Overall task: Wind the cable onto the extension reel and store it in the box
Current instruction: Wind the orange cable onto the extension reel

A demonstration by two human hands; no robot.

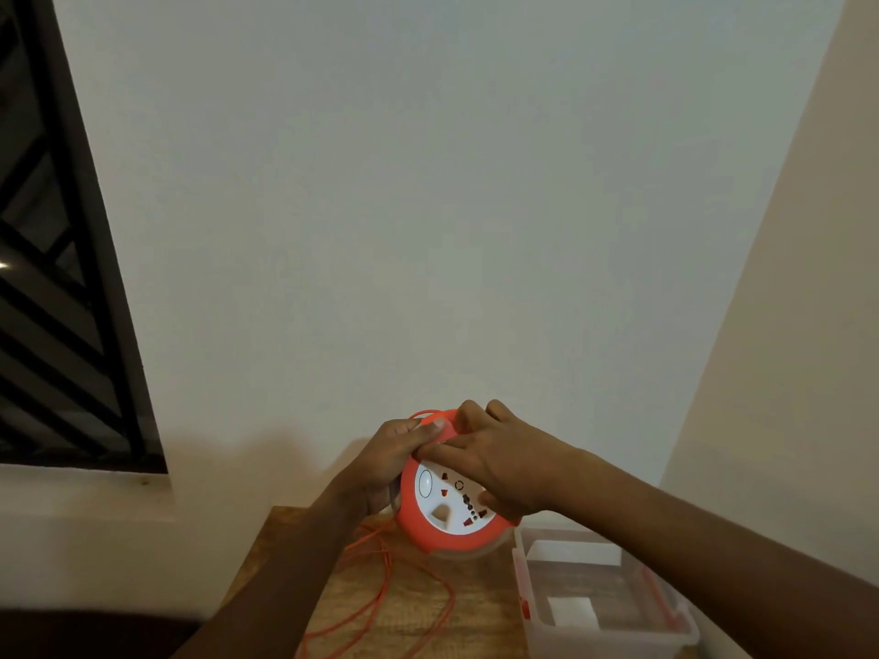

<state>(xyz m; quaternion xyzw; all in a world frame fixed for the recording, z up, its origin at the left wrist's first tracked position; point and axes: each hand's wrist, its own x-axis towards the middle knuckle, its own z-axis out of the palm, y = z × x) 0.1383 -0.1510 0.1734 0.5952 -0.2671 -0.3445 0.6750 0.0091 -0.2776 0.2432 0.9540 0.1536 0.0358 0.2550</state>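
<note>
Both hands hold the reel [447,506] up above the counter [418,611], its white socket face tilted toward the camera. The left hand [387,461] has its grip clamped on the reel's rim at about 10 o'clock, thumb lying across the orange edge. The right hand [494,461] lies over the face from 2 o'clock, fingers pressed on the rim at the top; its grip is closed on the reel too. The orange cable [380,592] hangs from the reel at 7 o'clock and lies in loose loops on the counter. The clear box [604,592] stands open at 4 o'clock, just beside the reel.
</note>
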